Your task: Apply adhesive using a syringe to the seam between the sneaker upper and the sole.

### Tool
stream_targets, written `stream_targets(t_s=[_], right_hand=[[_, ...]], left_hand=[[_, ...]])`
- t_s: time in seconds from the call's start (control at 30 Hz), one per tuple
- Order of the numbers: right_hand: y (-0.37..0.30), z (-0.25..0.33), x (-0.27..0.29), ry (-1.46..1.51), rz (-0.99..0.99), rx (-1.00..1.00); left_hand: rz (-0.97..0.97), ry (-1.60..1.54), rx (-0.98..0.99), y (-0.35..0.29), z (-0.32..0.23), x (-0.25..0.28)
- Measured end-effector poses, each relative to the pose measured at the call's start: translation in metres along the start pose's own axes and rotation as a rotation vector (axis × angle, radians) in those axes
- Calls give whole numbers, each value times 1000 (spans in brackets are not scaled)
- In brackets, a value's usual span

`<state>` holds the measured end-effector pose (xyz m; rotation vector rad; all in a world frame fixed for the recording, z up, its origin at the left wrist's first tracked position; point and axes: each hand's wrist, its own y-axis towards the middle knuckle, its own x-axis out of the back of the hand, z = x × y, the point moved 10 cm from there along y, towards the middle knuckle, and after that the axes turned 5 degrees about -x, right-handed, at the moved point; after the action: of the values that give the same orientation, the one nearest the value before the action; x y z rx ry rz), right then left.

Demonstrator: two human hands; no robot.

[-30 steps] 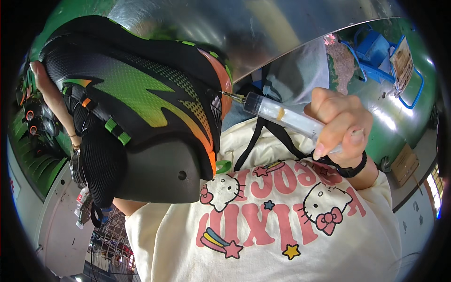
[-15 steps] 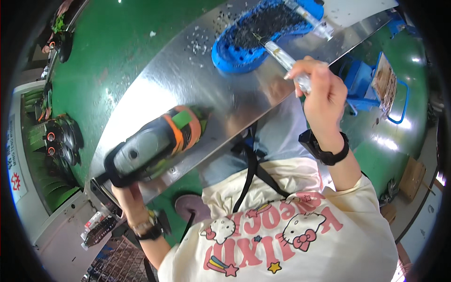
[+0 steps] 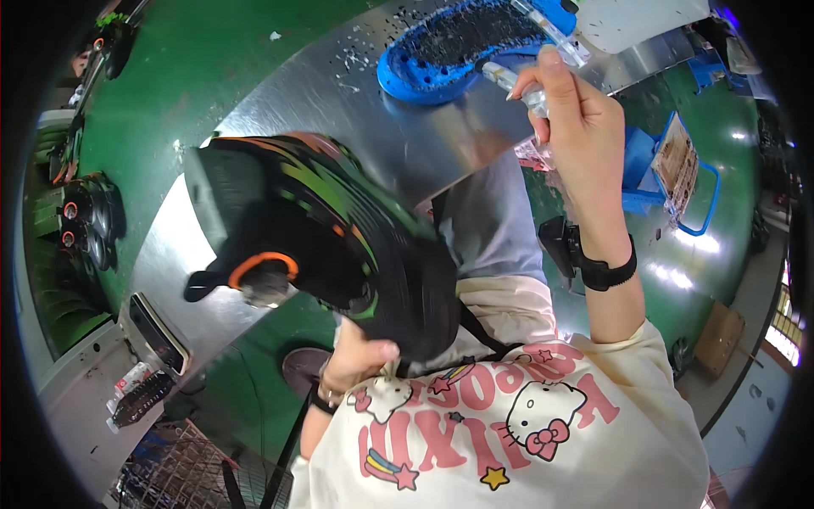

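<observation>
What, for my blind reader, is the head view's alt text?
A person's left hand holds a black, green and orange fabric shoe; the right hand, a clear tubular syringe near a blue perforated clog on a metal table.

Curves leftward from below the right fingers (image 3: 555,83) as a bare metal tabletop (image 3: 339,119). Bears a blue clog-shaped tray (image 3: 407,87) just beyond and left of those fingers, filled with black bits (image 3: 458,42). Carries dark and pale specks (image 3: 349,61) farther left, and a flat white piece (image 3: 644,25) beyond and right. Ends well left of the left fingers (image 3: 377,349), with a dark-screened device (image 3: 157,335) there (on metal or adjoining white surface (image 3: 93,445), cannot tell which).
</observation>
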<state>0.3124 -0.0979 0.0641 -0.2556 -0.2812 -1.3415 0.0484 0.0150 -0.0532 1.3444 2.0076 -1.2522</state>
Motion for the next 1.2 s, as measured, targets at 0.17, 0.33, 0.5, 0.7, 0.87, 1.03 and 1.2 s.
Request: stream_targets(t_s=[0.17,0.33,0.5,0.7,0.87,1.03,1.2], right_hand=[[-59,32,26,133,39,192],[-107,66,17,204,433,602],[-104,51,11,167,438,525],[-101,49,1,151,457,533],[-97,44,-7,148,502,483],[-92,43,3,193,465,419],[-93,29,29,46,257,183]], left_hand=[[158,-2,42,41,20,-25],[146,-221,55,55,30,-27],[196,-229,32,58,30,-34],[172,-189,47,57,29,-34],[147,-183,64,56,27,-35],[125,-190,43,56,25,-35],[187,-229,28,55,24,-37]])
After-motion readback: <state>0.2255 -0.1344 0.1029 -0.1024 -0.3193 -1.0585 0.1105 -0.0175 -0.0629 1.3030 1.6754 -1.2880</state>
